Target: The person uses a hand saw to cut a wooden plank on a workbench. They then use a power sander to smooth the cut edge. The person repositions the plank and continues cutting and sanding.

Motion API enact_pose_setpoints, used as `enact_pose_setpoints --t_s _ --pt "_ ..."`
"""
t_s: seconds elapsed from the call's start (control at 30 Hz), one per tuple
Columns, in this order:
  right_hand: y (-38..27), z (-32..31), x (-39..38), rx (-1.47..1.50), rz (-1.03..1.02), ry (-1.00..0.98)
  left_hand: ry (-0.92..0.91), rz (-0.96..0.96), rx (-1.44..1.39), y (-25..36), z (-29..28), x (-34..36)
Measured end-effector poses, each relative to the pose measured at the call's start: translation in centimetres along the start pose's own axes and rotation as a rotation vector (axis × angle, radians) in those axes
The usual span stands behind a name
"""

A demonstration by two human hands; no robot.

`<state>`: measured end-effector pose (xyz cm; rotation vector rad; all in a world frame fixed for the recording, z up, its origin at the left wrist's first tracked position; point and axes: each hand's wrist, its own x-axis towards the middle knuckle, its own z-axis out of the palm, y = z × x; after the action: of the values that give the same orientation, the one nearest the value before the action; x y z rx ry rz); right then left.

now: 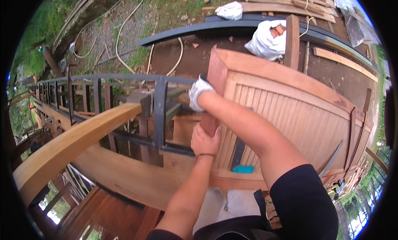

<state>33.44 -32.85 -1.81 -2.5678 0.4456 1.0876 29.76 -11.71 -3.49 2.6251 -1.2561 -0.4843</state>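
My left hand (205, 139), bare with a thin band at the wrist, is closed round the near part of a reddish wooden post (217, 74). Farther along the same post, my right hand (200, 92) wears a white glove and grips its left side; its fingertips are partly hidden. The post forms the left end of a large wooden panel (269, 111) with slatted infill and a broad frame. My right forearm crosses over the slats. On the panel near my body lies a teal piece (243, 169) beside a dark flat strip (238, 151).
A dark metal railing frame (159, 111) stands left of the panel, with a thick pale beam (78, 146) slanting nearby. Beyond are a white sack (267, 41), long dark beams (186, 32) and stacked planks (286, 7). A thin blade-like piece (331, 159) lies at right.
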Motion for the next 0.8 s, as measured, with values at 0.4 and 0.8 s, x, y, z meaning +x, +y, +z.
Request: enact_pose_setpoints --t_s 0.4,0.8 --pt "-11.9 17.5 -12.8 0.759 0.273 1.332 -0.117 -0.036 -0.039 -0.2 -0.7 0.6" --pt "-35.4 35.5 -29.8 0.798 0.848 1.135 -0.467 0.091 -0.731 -10.9 -1.1 -5.5"
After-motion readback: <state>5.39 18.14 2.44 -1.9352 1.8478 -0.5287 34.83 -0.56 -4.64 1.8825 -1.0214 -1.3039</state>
